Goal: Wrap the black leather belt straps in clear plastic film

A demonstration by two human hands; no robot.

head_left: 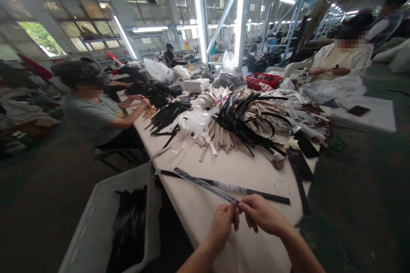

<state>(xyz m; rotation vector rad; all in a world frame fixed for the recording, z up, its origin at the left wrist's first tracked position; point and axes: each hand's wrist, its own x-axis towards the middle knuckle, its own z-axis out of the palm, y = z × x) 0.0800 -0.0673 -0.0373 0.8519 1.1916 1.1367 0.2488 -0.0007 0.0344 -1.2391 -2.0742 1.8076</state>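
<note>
My left hand is closed, its thumb and fingers pinching the near end of a black strap that has a shiny, film-like surface. Against it, my right hand is closed too, with its fingertips at the same end; the exact grip is partly hidden by the fingers. The strap slants away to the far left over the table. Beneath and beyond it lies a second black strap, flat on the pale tabletop, with clear film around its middle part.
Bundles of beige straps and black straps are piled mid-table, near a red basket. A dark phone lies at the right edge. Left below stands a plastic bin holding black strips. Co-workers sit at left and far right.
</note>
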